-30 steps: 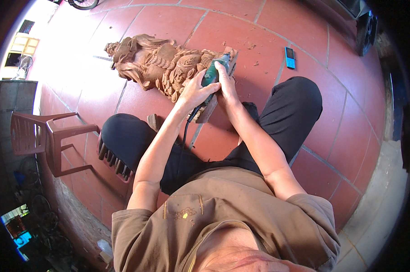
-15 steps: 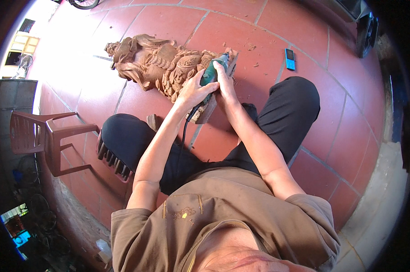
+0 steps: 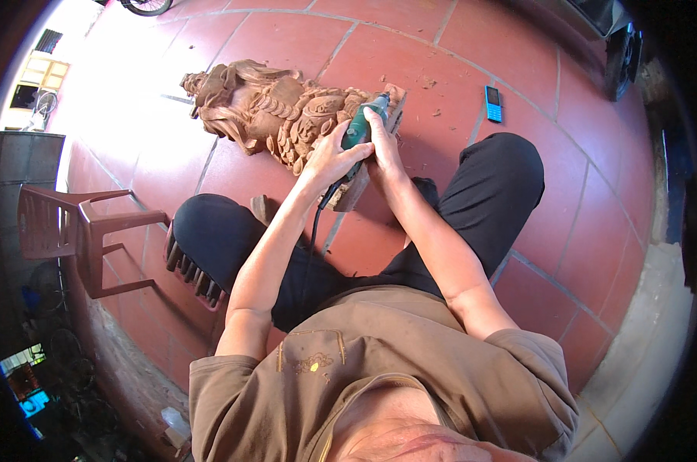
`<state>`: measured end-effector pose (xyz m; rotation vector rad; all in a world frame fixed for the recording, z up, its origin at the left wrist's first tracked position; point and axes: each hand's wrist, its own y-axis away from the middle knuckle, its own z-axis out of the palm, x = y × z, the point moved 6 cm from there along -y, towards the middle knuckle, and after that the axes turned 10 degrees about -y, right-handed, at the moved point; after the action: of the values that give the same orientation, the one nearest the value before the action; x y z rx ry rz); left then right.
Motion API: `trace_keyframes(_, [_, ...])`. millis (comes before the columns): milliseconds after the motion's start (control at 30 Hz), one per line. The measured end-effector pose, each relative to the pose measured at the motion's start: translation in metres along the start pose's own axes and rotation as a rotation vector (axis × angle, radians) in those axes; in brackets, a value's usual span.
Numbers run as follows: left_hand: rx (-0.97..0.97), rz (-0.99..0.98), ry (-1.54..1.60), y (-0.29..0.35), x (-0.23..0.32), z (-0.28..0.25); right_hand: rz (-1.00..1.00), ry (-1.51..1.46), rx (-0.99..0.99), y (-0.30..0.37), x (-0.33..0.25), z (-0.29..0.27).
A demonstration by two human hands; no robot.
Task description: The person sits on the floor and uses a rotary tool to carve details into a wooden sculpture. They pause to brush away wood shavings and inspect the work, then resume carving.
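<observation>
A carved wooden statue (image 3: pixel 275 108) lies on its side in front of me, its head end to the left and its base to the right. Both hands are wrapped round a green rotary tool (image 3: pixel 356 132), whose tip points away from me at the statue's base. My left hand (image 3: pixel 329 156) grips the tool's near left side. On its right side lies my right hand (image 3: pixel 383 142), thumb along the body. A black cord (image 3: pixel 315 223) runs from the tool's rear toward my lap. The exact contact of the tip with the wood is too small to make out.
A brown plastic chair (image 3: pixel 90 223) stands at the left. Beside my left knee is a rack of dark-handled tools (image 3: pixel 190 271), with a small wood block (image 3: pixel 262 208) near it. A blue phone (image 3: pixel 493 105) lies on the red tile floor (image 3: pixel 410 58), among wood chips. A wheel (image 3: pixel 624 61) shows far right.
Almost nothing differs. The view has shifted very slightly; both hands keep the rotary tool at the same place on the statue's base.
</observation>
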<state>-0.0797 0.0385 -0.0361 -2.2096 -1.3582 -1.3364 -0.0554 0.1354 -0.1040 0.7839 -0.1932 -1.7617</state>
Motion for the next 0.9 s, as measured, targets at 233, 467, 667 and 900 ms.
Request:
trace_keyframes(233, [-0.059,-0.017,-0.11,0.005,0.018,0.0,0.009,-0.018,0.027,0.0,-0.002,-0.011])
trace_keyframes(467, [-0.01,0.002,-0.076,-0.001,-0.003,-0.001,-0.018,0.012,-0.001,0.004,0.0,0.001])
trace_keyframes(667, [0.108,-0.035,-0.083,0.007,-0.002,-0.011,0.07,0.0,-0.077,-0.009,0.014,0.006])
trace_keyframes(900, [0.111,-0.005,0.05,0.026,-0.004,-0.021,0.179,0.049,-0.131,0.002,0.02,0.021])
